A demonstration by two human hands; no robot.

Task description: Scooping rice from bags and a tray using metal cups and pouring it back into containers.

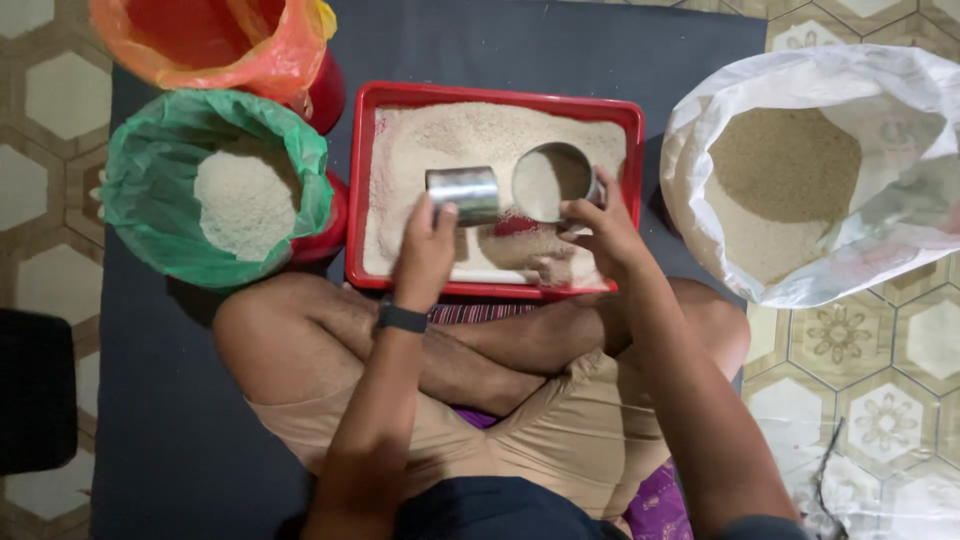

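Cross-legged above a red rectangular plastic tray [368,190] of pale grain, the left hand [425,255] clamps a small steel cup [463,194] at ten o'clock of the right hand [605,232], which grips a tilted round steel tin [553,181]; keeping both low over the tray would likely limit spills.

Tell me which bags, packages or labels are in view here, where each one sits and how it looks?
White woven sack: right of the tray, mouth rolled open, brownish grain inside.
Green plastic bag: left of the tray, lining a red bucket, pale grain inside.
Orange plastic bag: top left, lining another red bucket.
No labels, signs or screens show.
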